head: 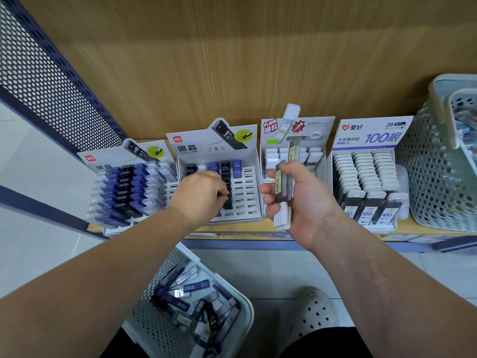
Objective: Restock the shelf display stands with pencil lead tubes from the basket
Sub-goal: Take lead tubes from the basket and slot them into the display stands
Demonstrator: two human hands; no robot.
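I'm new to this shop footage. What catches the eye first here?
The right hand, at centre, grips a bundle of white-capped tubes in front of the shelf. Left of it, the left hand pinches a black tube in the half-empty display stand. Below, on the floor, a perforated basket holds loose tubes.

Four stands in a row on the shelf (405,228): left stand (129,182) nearly full of blue, black and clear tubes; second stand (245,192) with many open slots; third stand (294,140) holding white-capped tubes; fourth stand (369,177) packed in three rows. Perforated basket (165,288) on the floor below, loose tubes (196,301) jumbled inside. Left hand (204,192) pinches a black tube (224,194) at the second stand; right hand (304,200) grips long white-capped tubes (282,187), roughly upright, before the third.
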